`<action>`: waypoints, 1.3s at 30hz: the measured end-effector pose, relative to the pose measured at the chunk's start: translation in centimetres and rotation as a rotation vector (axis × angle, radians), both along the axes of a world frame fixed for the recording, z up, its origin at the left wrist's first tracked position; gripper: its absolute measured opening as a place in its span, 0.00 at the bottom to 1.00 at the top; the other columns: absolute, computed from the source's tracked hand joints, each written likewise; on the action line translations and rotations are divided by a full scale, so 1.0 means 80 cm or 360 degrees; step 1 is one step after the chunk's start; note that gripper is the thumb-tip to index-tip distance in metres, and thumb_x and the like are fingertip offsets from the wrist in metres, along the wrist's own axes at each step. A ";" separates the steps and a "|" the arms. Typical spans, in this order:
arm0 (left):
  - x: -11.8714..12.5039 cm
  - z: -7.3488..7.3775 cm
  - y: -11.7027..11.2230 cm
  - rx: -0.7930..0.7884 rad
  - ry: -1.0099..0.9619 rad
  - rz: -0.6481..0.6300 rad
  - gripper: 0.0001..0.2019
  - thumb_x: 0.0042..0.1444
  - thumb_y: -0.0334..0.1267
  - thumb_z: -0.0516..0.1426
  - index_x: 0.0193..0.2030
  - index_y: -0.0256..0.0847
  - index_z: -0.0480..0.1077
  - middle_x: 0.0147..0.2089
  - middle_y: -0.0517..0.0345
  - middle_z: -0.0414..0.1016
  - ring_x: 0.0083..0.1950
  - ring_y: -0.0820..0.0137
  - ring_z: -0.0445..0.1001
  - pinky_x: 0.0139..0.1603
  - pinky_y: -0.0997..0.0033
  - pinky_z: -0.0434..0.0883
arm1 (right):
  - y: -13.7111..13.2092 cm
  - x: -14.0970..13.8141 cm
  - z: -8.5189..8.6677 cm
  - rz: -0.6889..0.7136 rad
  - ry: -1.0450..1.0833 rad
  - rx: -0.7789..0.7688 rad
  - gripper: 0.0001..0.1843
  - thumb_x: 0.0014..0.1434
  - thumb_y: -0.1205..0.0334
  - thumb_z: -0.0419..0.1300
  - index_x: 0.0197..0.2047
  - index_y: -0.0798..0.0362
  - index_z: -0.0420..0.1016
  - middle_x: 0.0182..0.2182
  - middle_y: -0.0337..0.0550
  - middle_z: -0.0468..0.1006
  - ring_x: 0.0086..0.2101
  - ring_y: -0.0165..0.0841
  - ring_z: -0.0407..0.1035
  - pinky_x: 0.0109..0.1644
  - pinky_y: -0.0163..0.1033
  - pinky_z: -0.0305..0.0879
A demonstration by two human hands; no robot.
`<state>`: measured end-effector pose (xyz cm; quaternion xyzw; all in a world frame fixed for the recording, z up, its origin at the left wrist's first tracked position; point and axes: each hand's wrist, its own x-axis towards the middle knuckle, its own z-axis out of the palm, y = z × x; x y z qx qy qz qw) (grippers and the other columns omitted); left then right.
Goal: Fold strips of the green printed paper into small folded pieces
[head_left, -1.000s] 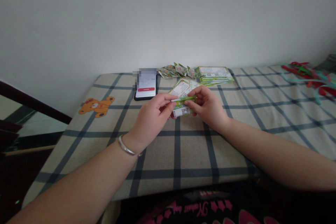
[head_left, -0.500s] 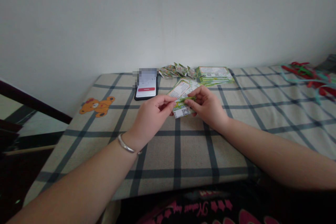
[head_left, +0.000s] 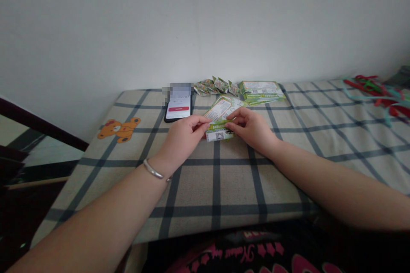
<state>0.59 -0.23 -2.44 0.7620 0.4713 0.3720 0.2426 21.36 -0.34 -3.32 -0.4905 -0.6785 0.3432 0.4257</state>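
Note:
A green-and-white printed carton piece (head_left: 220, 130) with a QR code lies between my hands, its near edge a little above the cloth. My left hand (head_left: 182, 138) pinches its left end between thumb and fingers. At the right end, the thumb and forefinger of my right hand (head_left: 254, 130) close on the piece. Another flat printed carton (head_left: 219, 107) lies just behind it; where the two meet is hidden, so I cannot tell whether they are joined.
A phone (head_left: 178, 111) lies behind my left hand. Folded green-printed pieces (head_left: 216, 86) and a printed box (head_left: 262, 90) stand along the wall. A bear cutout (head_left: 119, 130) is at left, red and green strips (head_left: 374, 91) at far right, on the checked tablecloth (head_left: 205, 187).
The near carton piece has shifted slightly left and lies more level, with a longer green band showing. My left hand has moved a little left; my right hand stays nearly in place.

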 end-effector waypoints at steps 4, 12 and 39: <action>-0.004 -0.001 0.004 0.0078 0.0164 -0.0035 0.08 0.59 0.35 0.58 0.42 0.41 0.79 0.40 0.56 0.82 0.40 0.66 0.78 0.45 0.64 0.74 | -0.001 0.002 0.001 -0.0028 -0.0202 0.0027 0.08 0.53 0.62 0.65 0.34 0.52 0.70 0.24 0.37 0.76 0.25 0.29 0.69 0.27 0.34 0.62; -0.005 -0.005 0.011 0.0292 0.0442 -0.0100 0.07 0.58 0.34 0.59 0.40 0.43 0.80 0.38 0.55 0.82 0.40 0.65 0.77 0.46 0.62 0.72 | -0.001 0.002 0.005 -0.0070 -0.0606 0.0151 0.05 0.54 0.64 0.66 0.34 0.52 0.74 0.27 0.39 0.77 0.26 0.29 0.67 0.29 0.35 0.61; 0.003 -0.007 0.013 0.0715 0.0967 -0.0142 0.03 0.59 0.33 0.59 0.37 0.39 0.74 0.40 0.52 0.76 0.45 0.60 0.67 0.50 0.58 0.66 | 0.002 0.004 0.008 0.0035 -0.0947 0.0390 0.02 0.56 0.64 0.66 0.34 0.52 0.79 0.29 0.41 0.77 0.32 0.32 0.67 0.37 0.37 0.61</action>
